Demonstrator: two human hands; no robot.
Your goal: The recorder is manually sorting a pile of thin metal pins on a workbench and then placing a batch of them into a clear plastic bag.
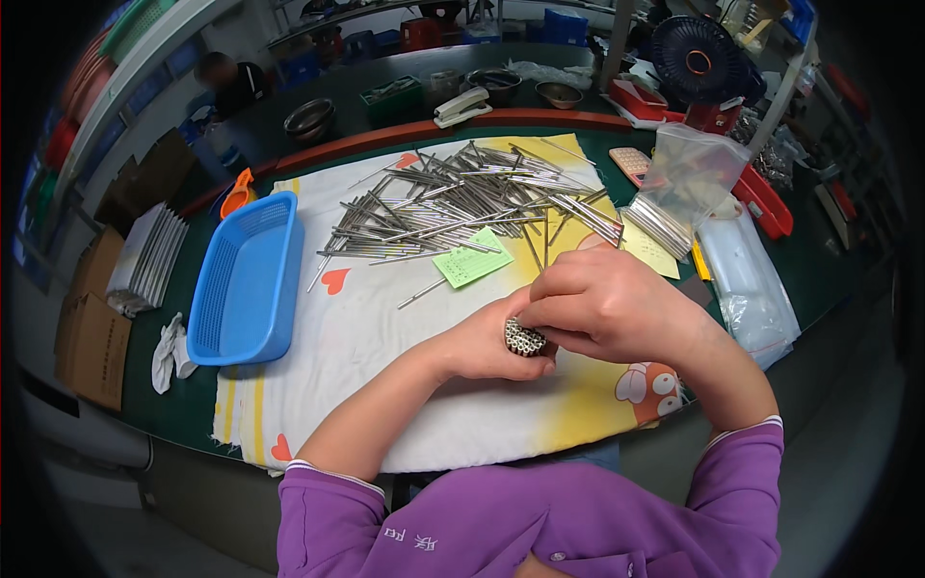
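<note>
Left hand (482, 345) grip closed round bundle of metal tubes (525, 338), ends facing up, held just above patterned cloth (366, 328) on tabletop. Right hand (602, 303) fingers curled over bundle top, pinching; whether they held a single tube, could not tell. Loose tube pile (462, 202) lay farther back on cloth. Judgement: keeping ends flush and left grip firm would stop tubes slipping.
</note>
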